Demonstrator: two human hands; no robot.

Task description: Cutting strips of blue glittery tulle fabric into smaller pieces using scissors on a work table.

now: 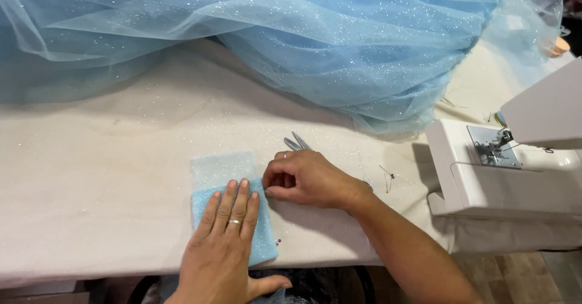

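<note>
My left hand [227,243] lies flat and open on the folded light-blue glittery fabric piece [223,186] near the front edge of the counter [103,177], pressing it down. My right hand [306,180] is curled, its fingertips pinching the fabric's right edge, with the scissors [296,142] just behind it and the white sewing machine [503,170] at the right edge.

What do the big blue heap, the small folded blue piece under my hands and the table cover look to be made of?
Big blue heap: sheer net, likely tulle; layers show through, and glitter specks catch the light. Folded blue piece, pressed flat by the left hand and pinched at its edge by the right hand: apparently the same glittery net, denser where doubled. Table cover: matte off-white cloth, probably woven cotton, dusted with shed glitter.
</note>
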